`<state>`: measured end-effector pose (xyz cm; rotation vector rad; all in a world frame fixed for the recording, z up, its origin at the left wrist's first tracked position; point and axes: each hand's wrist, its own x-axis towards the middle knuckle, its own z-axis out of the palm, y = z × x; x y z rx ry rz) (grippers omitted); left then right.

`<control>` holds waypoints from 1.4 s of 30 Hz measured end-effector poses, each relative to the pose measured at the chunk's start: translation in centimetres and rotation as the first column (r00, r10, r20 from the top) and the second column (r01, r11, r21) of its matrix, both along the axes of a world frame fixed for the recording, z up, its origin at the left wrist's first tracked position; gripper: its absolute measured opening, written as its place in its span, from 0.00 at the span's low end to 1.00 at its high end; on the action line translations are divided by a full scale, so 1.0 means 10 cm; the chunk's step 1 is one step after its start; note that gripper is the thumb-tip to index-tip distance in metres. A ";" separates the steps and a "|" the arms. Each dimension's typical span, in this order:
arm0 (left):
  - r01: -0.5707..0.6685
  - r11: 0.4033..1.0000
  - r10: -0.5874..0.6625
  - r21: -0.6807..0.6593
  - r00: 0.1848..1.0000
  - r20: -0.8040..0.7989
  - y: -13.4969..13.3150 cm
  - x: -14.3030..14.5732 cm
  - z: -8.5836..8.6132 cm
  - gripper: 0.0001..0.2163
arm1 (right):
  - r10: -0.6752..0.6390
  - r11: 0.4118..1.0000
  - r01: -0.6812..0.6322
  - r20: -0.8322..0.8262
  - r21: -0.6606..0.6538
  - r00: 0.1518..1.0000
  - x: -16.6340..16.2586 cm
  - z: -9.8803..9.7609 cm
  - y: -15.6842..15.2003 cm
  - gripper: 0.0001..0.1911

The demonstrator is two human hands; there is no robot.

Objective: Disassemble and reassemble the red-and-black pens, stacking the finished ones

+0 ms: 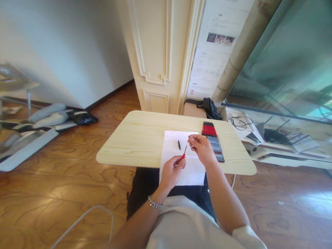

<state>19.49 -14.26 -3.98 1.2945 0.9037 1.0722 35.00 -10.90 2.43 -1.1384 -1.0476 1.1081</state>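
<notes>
My left hand (172,172) is closed on the red barrel of a pen (183,156), with a thin dark refill sticking up out of its end. My right hand (202,148) sits just above and right of the pen, thumb and fingertips pinched together. Whatever may be between those fingertips is too small to make out. A black pen part (179,145) lies apart from both hands on a white sheet of paper (168,145). The sheet overhangs the table's near edge, towards my lap.
On the light wooden table (135,141), several red pens with black ends (209,129) lie side by side at the right. A phone (218,152) is below them, near my right forearm. A black bag (211,108) rests beyond the far edge.
</notes>
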 end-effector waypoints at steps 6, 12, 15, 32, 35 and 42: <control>0.019 1.000 -0.019 0.007 1.000 -0.020 -0.01 -0.03 0.05 0.17 | -0.031 0.999 0.032 -0.069 0.022 0.997 -0.09 0.04 -0.07 0.15; 0.028 1.000 -0.028 0.011 0.999 -0.037 -0.01 -0.03 0.06 0.16 | -0.021 1.000 0.022 -0.057 0.008 0.998 -0.10 0.05 -0.08 0.14; 0.025 1.000 -0.025 0.016 0.999 -0.028 -0.01 -0.03 0.05 0.16 | -0.005 1.000 0.005 -0.021 0.008 1.000 -0.10 0.03 -0.09 0.14; 0.045 0.998 -0.045 0.036 0.999 -0.018 0.00 -0.06 0.05 0.15 | 0.099 0.994 -0.109 0.352 0.007 0.931 -0.01 -0.02 -0.12 0.12; 0.043 0.999 -0.044 0.018 0.999 0.011 -0.01 -0.07 0.04 0.15 | 0.243 0.968 -0.248 0.354 -0.033 0.903 0.06 -0.10 -0.09 0.12; 0.034 0.999 -0.031 -0.036 0.997 0.073 0.00 -0.07 0.01 0.15 | 0.036 0.993 0.056 0.745 -0.099 0.666 0.01 -0.35 0.35 0.10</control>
